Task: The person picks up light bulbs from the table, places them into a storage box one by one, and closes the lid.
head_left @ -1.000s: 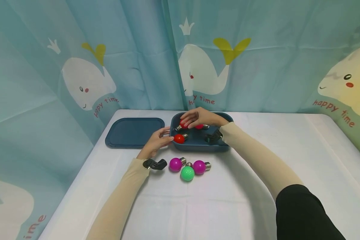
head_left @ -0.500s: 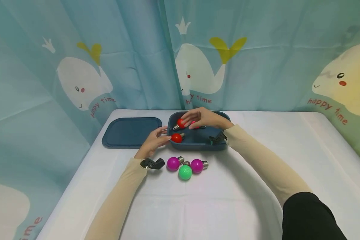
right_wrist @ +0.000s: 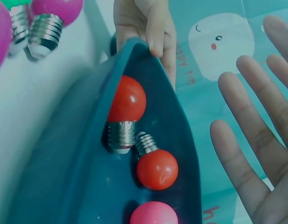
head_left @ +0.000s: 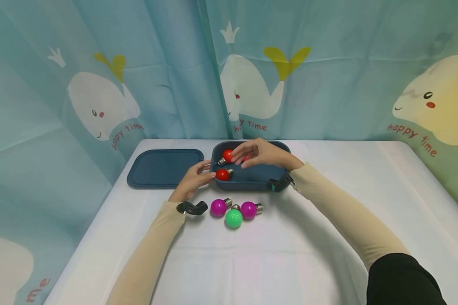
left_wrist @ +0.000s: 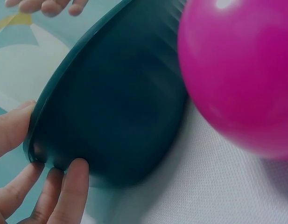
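Note:
A dark blue rectangular box (head_left: 248, 186) stands near the back of the table. My left hand (head_left: 191, 180) holds its left end, thumb at the rim and fingertips against the outer wall. Inside lie two red light bulbs, one farther back (head_left: 228, 155) and one at the near left corner (head_left: 222, 175). A pink bulb (right_wrist: 154, 214) beside them is mostly covered by my right hand in the head view. That right hand (head_left: 262, 153) hovers over the box, fingers spread and holding nothing, as the right wrist view shows.
In front of the box, two magenta bulbs (head_left: 218, 207) and a green bulb (head_left: 234, 218) lie on the white tablecloth. A flat dark blue lid or tray (head_left: 164, 168) lies left of the box. A whale-printed curtain (head_left: 168, 84) hangs behind the table.
My right hand has drawn back slightly to the right, uncovering more of the rear red bulb. The left hand stays at the box. The head view has turned a little right.

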A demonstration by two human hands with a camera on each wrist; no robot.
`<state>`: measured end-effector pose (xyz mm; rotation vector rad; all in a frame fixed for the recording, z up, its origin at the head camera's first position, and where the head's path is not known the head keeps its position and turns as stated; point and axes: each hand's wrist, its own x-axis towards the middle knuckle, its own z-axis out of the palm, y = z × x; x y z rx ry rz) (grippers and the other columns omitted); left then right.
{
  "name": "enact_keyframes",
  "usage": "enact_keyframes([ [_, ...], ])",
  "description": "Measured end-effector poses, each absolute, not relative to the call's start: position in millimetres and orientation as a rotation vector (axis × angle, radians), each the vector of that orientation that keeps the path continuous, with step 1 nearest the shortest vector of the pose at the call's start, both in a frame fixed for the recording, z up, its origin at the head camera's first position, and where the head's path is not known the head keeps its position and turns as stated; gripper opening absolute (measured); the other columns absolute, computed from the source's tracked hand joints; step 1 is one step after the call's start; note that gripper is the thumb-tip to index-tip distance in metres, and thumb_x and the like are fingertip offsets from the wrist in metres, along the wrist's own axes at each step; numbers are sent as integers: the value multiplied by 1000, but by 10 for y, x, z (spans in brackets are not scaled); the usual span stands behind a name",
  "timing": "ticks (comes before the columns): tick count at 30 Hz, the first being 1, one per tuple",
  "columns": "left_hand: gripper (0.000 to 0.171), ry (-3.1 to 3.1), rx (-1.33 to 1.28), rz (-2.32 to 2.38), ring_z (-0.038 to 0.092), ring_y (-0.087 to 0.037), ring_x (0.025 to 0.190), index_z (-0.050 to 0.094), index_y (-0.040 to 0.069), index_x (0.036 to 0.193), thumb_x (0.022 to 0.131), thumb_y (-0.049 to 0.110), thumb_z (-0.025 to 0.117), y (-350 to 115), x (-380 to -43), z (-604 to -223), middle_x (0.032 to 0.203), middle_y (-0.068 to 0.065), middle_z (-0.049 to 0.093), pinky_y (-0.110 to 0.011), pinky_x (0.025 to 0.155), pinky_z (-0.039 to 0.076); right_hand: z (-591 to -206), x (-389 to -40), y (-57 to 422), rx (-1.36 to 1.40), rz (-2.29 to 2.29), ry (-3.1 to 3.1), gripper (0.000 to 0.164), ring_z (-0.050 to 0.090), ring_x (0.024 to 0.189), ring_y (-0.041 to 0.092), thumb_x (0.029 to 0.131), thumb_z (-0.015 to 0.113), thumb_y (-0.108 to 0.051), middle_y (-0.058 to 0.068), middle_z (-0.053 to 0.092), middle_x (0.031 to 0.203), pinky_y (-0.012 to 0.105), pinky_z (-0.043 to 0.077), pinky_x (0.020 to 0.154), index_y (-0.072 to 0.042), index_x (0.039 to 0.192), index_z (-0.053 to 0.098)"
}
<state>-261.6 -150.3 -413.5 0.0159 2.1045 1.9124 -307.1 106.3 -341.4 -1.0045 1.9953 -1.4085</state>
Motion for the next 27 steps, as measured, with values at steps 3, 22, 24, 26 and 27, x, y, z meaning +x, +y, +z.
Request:
enact_keyframes([
  [3,63,2102,18,1914,44,-35,127,32,5,145,88,5,60,-1502,-2616,-4133,146,-22,35,-45,107,41,-3401,-3009,1078,-1013,-1416,2002,43,64,103,25,82,70,-3,25,61,119,33,56,89,5,122,57],
  [22,63,2106,41,1930,47,-32,121,32,3,145,88,3,59,-1512,-2622,-4142,144,-23,35,-43,105,43,-3391,-2668,1205,-1065,-1420,2112,39,67,95,17,81,71,-2,22,65,112,29,56,87,6,117,59],
  [24,62,2106,43,1933,48,-29,119,33,3,144,88,3,59,-1512,-2624,-4142,143,-22,36,-42,104,44,-3390,-2635,1230,-1072,-1419,2113,38,67,95,17,81,71,-2,20,66,111,30,56,88,5,117,60],
  [26,62,2105,46,1934,48,-28,118,33,3,144,88,3,59,-1508,-2626,-4147,143,-22,36,-42,104,45,-3400,-2608,1256,-1080,-1428,2106,39,67,95,18,80,71,-3,20,66,111,34,56,89,5,116,60],
  [27,62,2105,45,1932,48,-28,118,33,3,144,88,3,59,-1506,-2627,-4148,143,-22,36,-42,104,45,-3407,-2596,1269,-1085,-1428,2105,39,67,95,18,80,72,-3,21,66,111,36,56,89,5,117,60],
])
